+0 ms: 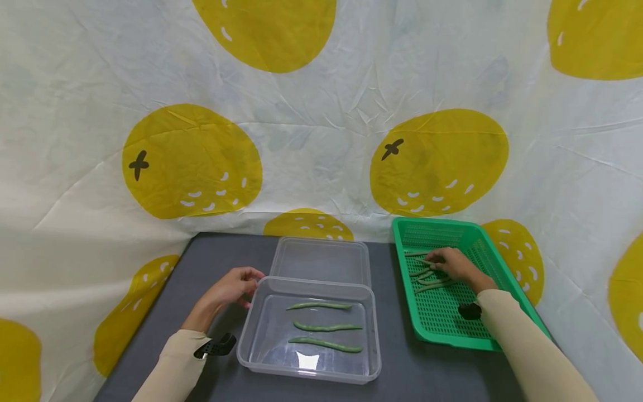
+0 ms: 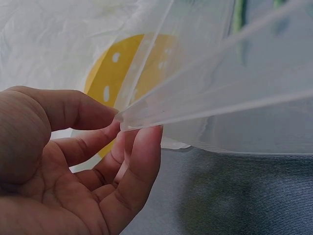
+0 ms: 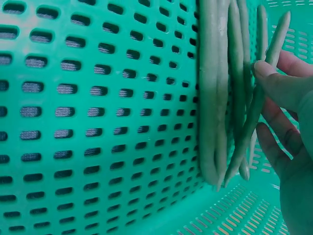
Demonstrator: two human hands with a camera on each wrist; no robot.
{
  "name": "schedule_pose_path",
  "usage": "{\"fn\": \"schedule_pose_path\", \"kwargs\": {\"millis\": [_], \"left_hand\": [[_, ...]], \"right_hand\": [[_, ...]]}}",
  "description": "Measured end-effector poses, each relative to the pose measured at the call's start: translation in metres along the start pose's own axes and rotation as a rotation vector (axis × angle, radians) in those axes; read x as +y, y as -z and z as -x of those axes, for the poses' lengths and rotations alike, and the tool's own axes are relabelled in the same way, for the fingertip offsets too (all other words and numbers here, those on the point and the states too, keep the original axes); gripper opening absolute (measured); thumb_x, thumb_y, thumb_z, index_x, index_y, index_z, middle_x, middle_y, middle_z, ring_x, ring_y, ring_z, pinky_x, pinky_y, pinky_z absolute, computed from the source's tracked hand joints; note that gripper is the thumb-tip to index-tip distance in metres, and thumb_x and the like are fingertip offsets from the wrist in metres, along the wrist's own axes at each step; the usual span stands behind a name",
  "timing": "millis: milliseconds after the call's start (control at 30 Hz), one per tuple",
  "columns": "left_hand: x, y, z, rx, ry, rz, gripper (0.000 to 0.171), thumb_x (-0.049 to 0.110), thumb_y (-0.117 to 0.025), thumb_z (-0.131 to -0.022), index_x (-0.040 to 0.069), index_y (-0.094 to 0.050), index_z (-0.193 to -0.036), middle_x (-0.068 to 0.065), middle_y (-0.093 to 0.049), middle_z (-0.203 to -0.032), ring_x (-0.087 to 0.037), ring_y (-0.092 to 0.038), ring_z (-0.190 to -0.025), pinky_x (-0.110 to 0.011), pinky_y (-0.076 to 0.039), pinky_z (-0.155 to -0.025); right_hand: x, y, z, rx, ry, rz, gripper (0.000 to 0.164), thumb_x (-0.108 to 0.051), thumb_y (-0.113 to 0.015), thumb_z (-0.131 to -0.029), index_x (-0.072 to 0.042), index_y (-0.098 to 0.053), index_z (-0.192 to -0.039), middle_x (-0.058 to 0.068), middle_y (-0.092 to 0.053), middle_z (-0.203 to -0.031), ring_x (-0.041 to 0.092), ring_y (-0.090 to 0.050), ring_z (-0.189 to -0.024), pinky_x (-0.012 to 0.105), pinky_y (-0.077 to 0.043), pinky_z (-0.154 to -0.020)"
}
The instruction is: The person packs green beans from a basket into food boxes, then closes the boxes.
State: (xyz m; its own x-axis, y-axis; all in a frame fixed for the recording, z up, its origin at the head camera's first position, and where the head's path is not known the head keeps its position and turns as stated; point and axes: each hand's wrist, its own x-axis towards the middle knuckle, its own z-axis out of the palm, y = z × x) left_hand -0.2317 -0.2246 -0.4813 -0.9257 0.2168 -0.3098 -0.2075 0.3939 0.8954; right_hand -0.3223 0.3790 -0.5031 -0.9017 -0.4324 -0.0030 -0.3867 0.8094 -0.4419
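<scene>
Slim green beans (image 1: 325, 343) lie in a clear rectangular plastic box (image 1: 273, 353), its far-left corner pinched by the left hand (image 1: 232, 289); toward the dark-grey table (image 1: 226, 254)'s far-right corner, the right hand (image 1: 454, 263) pinches apparently one bean (image 3: 250, 121) inside a green perforated plastic basket (image 1: 452, 341).

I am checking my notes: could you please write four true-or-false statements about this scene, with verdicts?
The left hand pinches the clear, rectangular plastic box at its rim. True.
Five long green beans lie in the box. False: there are three beans.
The right hand holds one bean inside the green, perforated plastic basket. True.
The flat, clear plastic lid covers the box. False: the lid is behind the box.
</scene>
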Motion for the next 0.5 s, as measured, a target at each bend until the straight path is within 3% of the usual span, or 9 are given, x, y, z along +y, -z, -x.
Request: {"fn": "schedule_pose_path", "kwargs": {"millis": [233, 500], "left_hand": [[0.000, 0.001, 0.000, -0.014, 0.002, -0.001, 0.033, 0.008, -0.053, -0.100, -0.004, -0.060, -0.130, -0.020, -0.065, -0.108, -0.026, -0.067, -0.088, -0.039, -0.060, -0.063], [0.001, 0.002, 0.002, -0.022, -0.017, -0.003, 0.034, 0.009, -0.053, -0.101, -0.006, -0.059, -0.131, -0.023, -0.064, -0.109, -0.027, -0.066, -0.088, -0.039, -0.060, -0.062]], "right_hand": [[-0.011, 0.013, 0.003, 0.000, 0.032, -0.066, 0.026, 0.000, -0.066, -0.096, 0.000, -0.070, -0.121, 0.017, -0.071, -0.112, 0.033, -0.067, -0.099, 0.051, -0.056, -0.082], [-0.021, 0.022, 0.006, -0.027, -0.014, -0.149, 0.027, -0.001, -0.067, -0.095, -0.003, -0.070, -0.122, 0.017, -0.071, -0.112, 0.030, -0.066, -0.101, 0.046, -0.057, -0.084]]}}
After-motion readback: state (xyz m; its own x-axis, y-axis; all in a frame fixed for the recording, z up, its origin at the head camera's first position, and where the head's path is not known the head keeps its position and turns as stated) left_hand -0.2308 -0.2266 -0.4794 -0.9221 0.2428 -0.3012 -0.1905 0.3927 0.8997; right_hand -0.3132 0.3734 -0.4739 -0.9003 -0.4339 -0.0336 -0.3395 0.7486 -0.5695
